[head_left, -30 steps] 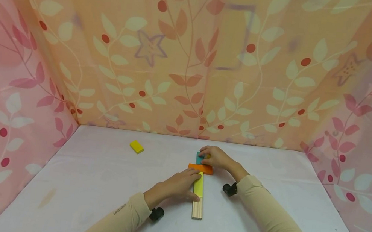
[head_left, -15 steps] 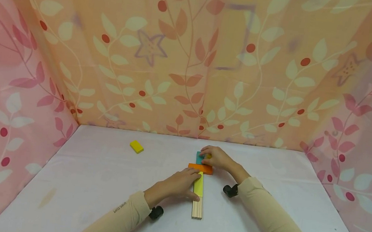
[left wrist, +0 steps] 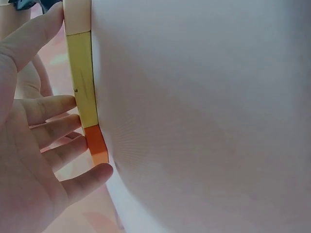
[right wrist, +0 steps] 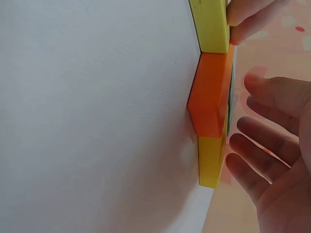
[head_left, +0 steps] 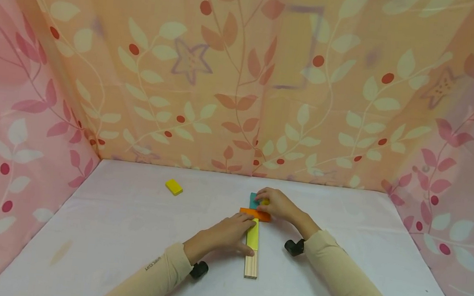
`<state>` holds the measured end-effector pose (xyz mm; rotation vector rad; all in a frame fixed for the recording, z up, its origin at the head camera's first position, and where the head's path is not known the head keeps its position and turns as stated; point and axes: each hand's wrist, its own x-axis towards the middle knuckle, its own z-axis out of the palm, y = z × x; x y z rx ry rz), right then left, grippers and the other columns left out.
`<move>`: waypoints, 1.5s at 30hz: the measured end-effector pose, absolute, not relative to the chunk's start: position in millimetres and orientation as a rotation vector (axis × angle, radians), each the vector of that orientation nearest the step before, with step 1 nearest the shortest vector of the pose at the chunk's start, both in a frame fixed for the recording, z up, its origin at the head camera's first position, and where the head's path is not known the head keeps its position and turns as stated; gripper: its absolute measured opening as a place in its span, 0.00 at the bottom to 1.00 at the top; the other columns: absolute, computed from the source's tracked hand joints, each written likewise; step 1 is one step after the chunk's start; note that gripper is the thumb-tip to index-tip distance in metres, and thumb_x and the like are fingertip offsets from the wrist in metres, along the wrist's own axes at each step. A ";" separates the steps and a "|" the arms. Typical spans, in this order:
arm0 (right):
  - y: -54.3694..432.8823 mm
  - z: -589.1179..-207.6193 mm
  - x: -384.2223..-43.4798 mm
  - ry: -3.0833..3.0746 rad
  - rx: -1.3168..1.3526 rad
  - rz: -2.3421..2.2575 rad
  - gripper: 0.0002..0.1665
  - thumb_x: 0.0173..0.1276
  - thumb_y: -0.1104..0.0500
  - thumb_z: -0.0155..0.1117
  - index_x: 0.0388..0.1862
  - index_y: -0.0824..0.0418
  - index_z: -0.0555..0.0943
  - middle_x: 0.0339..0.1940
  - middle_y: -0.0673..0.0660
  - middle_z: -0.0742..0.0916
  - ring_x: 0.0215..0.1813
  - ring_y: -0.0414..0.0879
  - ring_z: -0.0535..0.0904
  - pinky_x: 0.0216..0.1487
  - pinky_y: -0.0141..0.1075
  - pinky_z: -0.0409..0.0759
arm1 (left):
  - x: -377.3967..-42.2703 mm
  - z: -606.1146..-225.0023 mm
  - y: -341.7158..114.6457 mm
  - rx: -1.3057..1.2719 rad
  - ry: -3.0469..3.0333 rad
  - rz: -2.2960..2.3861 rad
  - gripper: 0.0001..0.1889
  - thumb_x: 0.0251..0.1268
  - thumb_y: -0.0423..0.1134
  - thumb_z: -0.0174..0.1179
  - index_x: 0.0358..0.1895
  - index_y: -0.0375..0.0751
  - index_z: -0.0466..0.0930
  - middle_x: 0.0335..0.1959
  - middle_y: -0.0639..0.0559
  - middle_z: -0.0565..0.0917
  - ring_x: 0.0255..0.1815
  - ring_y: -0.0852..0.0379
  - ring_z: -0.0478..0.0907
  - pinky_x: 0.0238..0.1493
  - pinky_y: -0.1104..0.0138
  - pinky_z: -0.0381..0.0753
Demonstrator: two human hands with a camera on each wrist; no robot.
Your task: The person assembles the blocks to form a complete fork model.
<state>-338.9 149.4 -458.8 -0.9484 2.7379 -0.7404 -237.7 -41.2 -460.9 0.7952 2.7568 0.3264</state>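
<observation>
Flat blocks lie in a line on the white table: a plain wood block [head_left: 251, 266] nearest, a lime-yellow block [head_left: 253, 240], then an orange block [head_left: 261, 215] set crosswise. Beyond the orange one lie a blue block [head_left: 252, 200] and a yellow block [right wrist: 209, 162] side by side. My left hand [head_left: 225, 234] rests along the row, thumb at the wood block and fingertips against the lime-yellow and orange blocks [left wrist: 96, 145]. Close over the blue and yellow blocks is my right hand [head_left: 280, 203]. In the right wrist view its fingers are loosely bent and spread beside them, with nothing in their grip.
A second yellow block [head_left: 174, 187] lies alone at the back left of the table. Floral cloth [head_left: 242, 95] hangs behind and on both sides. Each wrist carries a small black camera [head_left: 294, 247].
My right hand has drawn back slightly to the right over the blue and yellow blocks. My left hand and the row of blocks look unchanged.
</observation>
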 end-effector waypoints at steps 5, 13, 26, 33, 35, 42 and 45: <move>150.1 -456.8 -332.4 2.743 -0.951 -0.751 0.15 0.65 0.60 0.67 0.50 0.63 0.85 0.55 0.60 0.83 0.60 0.57 0.77 0.67 0.54 0.72 | -236.2 -458.4 -40.5 0.782 2.753 0.305 0.45 0.53 0.66 0.65 0.71 0.45 0.66 0.74 0.51 0.65 0.75 0.51 0.60 0.69 0.52 0.70; 152.5 -458.3 -325.2 2.743 -0.949 -0.739 0.15 0.67 0.59 0.66 0.51 0.63 0.85 0.55 0.59 0.83 0.59 0.55 0.77 0.66 0.52 0.74 | -234.1 -456.1 -40.6 0.790 2.750 0.309 0.44 0.54 0.65 0.65 0.71 0.45 0.66 0.75 0.50 0.64 0.76 0.50 0.59 0.70 0.51 0.68; 156.4 -460.0 -313.0 2.777 -1.041 -0.712 0.16 0.66 0.56 0.67 0.50 0.63 0.85 0.53 0.59 0.84 0.56 0.55 0.79 0.63 0.52 0.76 | -233.8 -455.9 -42.1 0.838 2.770 0.289 0.41 0.55 0.64 0.65 0.69 0.45 0.70 0.74 0.48 0.65 0.77 0.48 0.59 0.70 0.49 0.68; 157.6 -462.8 -303.5 2.783 -1.009 -0.725 0.18 0.65 0.56 0.68 0.51 0.63 0.84 0.53 0.59 0.85 0.57 0.55 0.79 0.63 0.51 0.76 | -234.9 -457.6 -49.1 0.833 2.784 0.361 0.42 0.54 0.64 0.66 0.68 0.43 0.70 0.74 0.47 0.66 0.76 0.46 0.60 0.71 0.49 0.68; 157.7 -463.2 -300.2 2.776 -0.986 -0.727 0.19 0.65 0.56 0.68 0.52 0.63 0.83 0.54 0.59 0.85 0.58 0.55 0.79 0.63 0.51 0.76 | -235.3 -457.4 -51.4 0.833 2.792 0.373 0.41 0.53 0.63 0.67 0.67 0.43 0.71 0.73 0.47 0.67 0.75 0.47 0.61 0.70 0.49 0.69; 157.7 -462.7 -287.4 2.743 -0.932 -0.762 0.27 0.64 0.50 0.69 0.58 0.63 0.80 0.59 0.59 0.83 0.60 0.54 0.78 0.64 0.50 0.76 | -239.1 -454.4 -60.3 0.791 2.815 0.392 0.41 0.53 0.62 0.67 0.68 0.44 0.70 0.73 0.46 0.67 0.75 0.47 0.61 0.70 0.48 0.69; 157.7 -462.5 -282.3 2.730 -0.935 -0.762 0.30 0.64 0.47 0.69 0.60 0.62 0.79 0.61 0.59 0.81 0.61 0.54 0.78 0.64 0.50 0.76 | -241.4 -453.8 -65.4 0.754 2.815 0.432 0.41 0.53 0.61 0.68 0.68 0.44 0.70 0.73 0.45 0.66 0.75 0.46 0.61 0.70 0.47 0.68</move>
